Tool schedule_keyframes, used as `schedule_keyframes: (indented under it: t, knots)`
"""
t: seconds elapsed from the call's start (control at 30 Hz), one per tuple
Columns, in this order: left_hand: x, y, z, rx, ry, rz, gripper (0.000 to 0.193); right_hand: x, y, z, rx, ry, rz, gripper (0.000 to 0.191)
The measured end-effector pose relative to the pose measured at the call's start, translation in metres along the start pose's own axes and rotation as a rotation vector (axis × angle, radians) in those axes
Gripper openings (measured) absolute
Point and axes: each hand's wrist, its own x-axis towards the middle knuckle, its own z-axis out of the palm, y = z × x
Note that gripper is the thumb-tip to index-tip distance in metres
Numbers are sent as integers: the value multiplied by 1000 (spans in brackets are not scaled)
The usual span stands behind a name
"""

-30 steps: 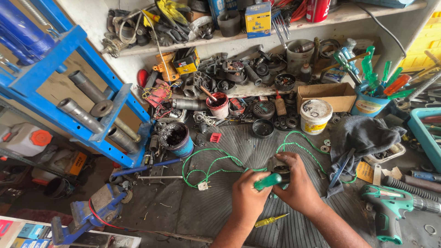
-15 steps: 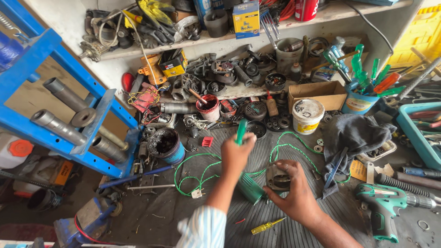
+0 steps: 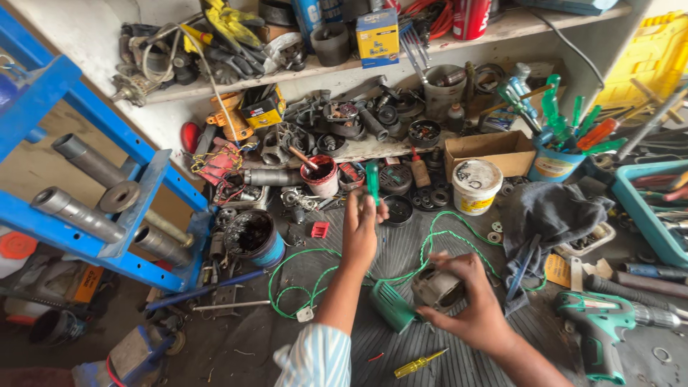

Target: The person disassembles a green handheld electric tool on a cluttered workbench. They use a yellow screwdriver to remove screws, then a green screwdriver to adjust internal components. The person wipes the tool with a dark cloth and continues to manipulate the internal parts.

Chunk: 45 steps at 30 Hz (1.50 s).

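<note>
Shelving of blue-painted steel point(image 3: 86, 143), loaded with grey metal tubes, is seen far to the left of the left hand point(image 3: 360, 228). A dark ribbed rubber mat point(image 3: 430, 358) lies under both hands. A grey crumpled cloth point(image 3: 555, 211) is spread to the right of the right hand point(image 3: 469, 308), with a teal cordless drill point(image 3: 609, 322) below it. A white plastic tub point(image 3: 476, 185) stands beyond the right hand. A round grey metal motor housing point(image 3: 435, 288) is gripped by the right hand, and a thin green wire point(image 3: 308, 276) is looped leftward from it. A green-handled screwdriver point(image 3: 372, 180) is held upright in the closed left hand, raised above the mat. A small yellow screwdriver point(image 3: 418, 363) lies just below the right hand.
</note>
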Motion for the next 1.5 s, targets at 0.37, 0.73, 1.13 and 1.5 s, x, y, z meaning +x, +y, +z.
schedule_keyframes:
  t: [0.37, 0.73, 1.13, 1.5]
  knots:
    - [-82, 129, 39, 6, -274, 57, 77, 4, 1, -14, 198, -238, 277, 88]
    - [-91, 119, 34, 295, -316, 66, 64, -1, -2, -12, 250, -195, 233, 89]
    - [-84, 131, 36, 339, -336, 110, 65, -3, -5, -13, 274, -206, 243, 88]
    - [-85, 160, 41, 823, -356, 527, 77, -6, -9, -14, 235, -211, 211, 88]
